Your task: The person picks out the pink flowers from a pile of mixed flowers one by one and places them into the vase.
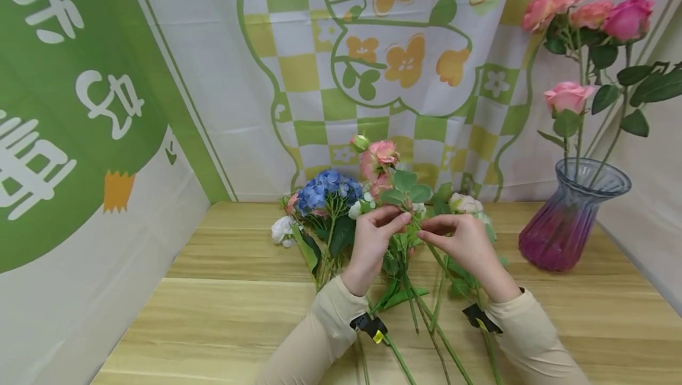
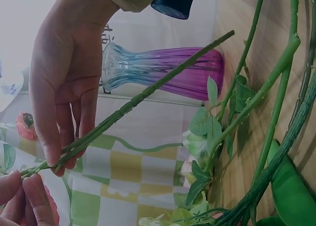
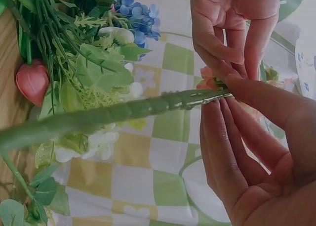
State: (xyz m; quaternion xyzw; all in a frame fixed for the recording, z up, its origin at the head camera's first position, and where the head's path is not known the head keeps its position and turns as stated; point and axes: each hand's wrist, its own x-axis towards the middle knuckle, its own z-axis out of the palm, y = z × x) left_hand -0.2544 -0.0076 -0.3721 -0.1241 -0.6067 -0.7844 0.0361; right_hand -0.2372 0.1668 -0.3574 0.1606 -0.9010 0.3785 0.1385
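Observation:
Between both hands is a green artificial flower stem, with small green leaves and pink blooms at its upper end. My left hand pinches it just below the leaves, thumb against fingers. Close beside it, my right hand pinches the same stem a little lower, its thumb and fingertips visible around the stem in the right wrist view. The lower stem slants down free above the other stems. Where the left fingertips meet the stem is partly hidden in the right wrist view.
Loose artificial flowers lie along the table, including a blue hydrangea and a white bloom, with several stems pointing forward. At the right stands a purple-and-blue glass vase holding pink roses. A printed cloth hangs behind.

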